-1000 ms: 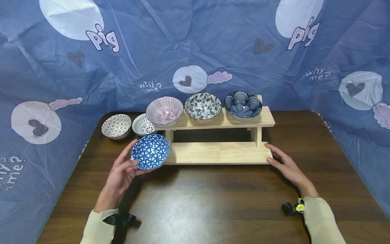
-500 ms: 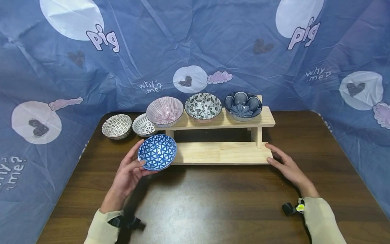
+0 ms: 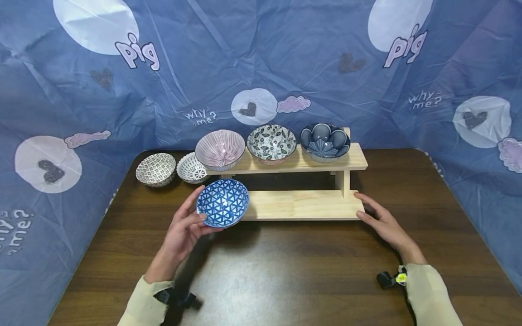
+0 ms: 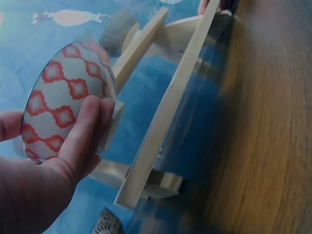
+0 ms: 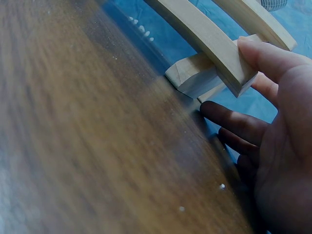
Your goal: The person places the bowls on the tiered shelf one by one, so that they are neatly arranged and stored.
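My left hand holds a small blue-and-white triangle-patterned bowl by its left side, tilted, thumb near the rim. In the left wrist view the bowl's outside shows red diamond shapes, and fingers lie against its underside. It hovers at the left end of the lower board of a two-tier wooden stand, hiding that end. Over on the right, my right hand grips the lower board's right end between thumb and fingers; the right wrist view shows the thumb on the board end.
On the upper board stand a pink-striped bowl, a black-and-white leafy bowl and a dark blue petal bowl. Two patterned bowls, one checked and one scalloped, sit on the brown table at left. Blue cloth hangs behind.
My left hand has carried the blue bowl to the right, from beside the stand to in front of its lower board's left end. My right hand has stayed at the board's end.
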Tool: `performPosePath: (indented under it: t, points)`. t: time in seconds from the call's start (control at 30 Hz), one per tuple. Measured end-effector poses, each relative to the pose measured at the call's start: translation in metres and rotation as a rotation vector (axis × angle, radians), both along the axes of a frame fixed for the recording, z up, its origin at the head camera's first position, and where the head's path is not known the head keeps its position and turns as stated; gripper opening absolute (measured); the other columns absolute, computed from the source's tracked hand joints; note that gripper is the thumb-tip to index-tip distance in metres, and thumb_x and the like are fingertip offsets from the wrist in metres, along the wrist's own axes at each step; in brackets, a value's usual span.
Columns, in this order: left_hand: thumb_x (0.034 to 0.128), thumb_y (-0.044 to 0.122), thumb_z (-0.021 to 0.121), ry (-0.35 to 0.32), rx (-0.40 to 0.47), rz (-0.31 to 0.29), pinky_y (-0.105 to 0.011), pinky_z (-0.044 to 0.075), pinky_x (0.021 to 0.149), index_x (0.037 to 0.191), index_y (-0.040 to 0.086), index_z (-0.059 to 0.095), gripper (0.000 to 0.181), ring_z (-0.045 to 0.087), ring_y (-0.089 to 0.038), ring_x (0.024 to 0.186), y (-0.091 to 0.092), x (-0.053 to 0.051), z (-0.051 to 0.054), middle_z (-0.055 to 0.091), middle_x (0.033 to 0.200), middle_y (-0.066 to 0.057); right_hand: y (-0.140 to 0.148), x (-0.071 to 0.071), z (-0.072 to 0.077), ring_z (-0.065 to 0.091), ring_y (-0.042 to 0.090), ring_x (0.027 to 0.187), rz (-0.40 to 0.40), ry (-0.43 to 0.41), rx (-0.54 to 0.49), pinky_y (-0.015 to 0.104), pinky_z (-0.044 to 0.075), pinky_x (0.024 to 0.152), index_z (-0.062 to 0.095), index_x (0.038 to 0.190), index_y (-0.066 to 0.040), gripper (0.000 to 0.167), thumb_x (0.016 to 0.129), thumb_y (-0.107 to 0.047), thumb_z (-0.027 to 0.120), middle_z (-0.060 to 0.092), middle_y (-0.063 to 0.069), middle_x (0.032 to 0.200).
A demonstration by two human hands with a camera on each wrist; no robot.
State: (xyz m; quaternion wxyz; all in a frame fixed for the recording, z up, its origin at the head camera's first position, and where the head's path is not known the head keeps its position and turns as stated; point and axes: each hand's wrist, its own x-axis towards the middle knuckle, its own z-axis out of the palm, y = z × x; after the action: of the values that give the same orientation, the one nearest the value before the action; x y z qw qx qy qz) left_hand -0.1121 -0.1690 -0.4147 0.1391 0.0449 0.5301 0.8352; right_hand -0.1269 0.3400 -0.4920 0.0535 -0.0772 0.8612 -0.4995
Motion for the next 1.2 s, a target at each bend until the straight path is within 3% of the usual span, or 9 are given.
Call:
performPosePath:
  t: [0.6, 0.87, 1.2]
  points:
    - [0.0903, -0.010, 0.036, -0.036, 0.045, -0.055, -0.042, 0.064, 0.083, 0.160, 0.018, 0.018, 0.077, 0.072, -0.020, 0.103, 0.034, -0.006, -0.003, 0.012, 0.162, -0.027, 0.001, 0.002, -0.001, 0.040, -0.017, 0.118, -0.008, 0.010, -0.004, 0.003, 0.038, 0.090, 0.036, 0.155, -0.013, 0.056, 0.104, -0.024, 0.055, 0.031, 0.021, 0.162]
    - [0.0886, -0.009, 0.039, -0.037, 0.035, -0.090, -0.045, 0.063, 0.089, 0.160, 0.019, 0.019, 0.079, 0.071, -0.021, 0.104, 0.051, -0.006, -0.008, 0.017, 0.157, -0.039, 0.000, 0.001, 0.000, 0.041, -0.016, 0.117, -0.008, 0.003, -0.003, 0.005, 0.039, 0.091, 0.037, 0.155, -0.014, 0.056, 0.103, -0.024, 0.055, 0.032, 0.020, 0.162]
    - [0.0897, -0.009, 0.040, -0.054, 0.029, -0.130, -0.048, 0.062, 0.090, 0.161, 0.017, 0.012, 0.081, 0.072, -0.020, 0.101, 0.075, -0.011, -0.010, 0.022, 0.156, -0.040, 0.000, 0.000, -0.001, 0.042, -0.016, 0.116, -0.009, 0.014, -0.007, 0.004, 0.039, 0.090, 0.037, 0.154, -0.012, 0.055, 0.103, -0.023, 0.055, 0.033, 0.021, 0.161]
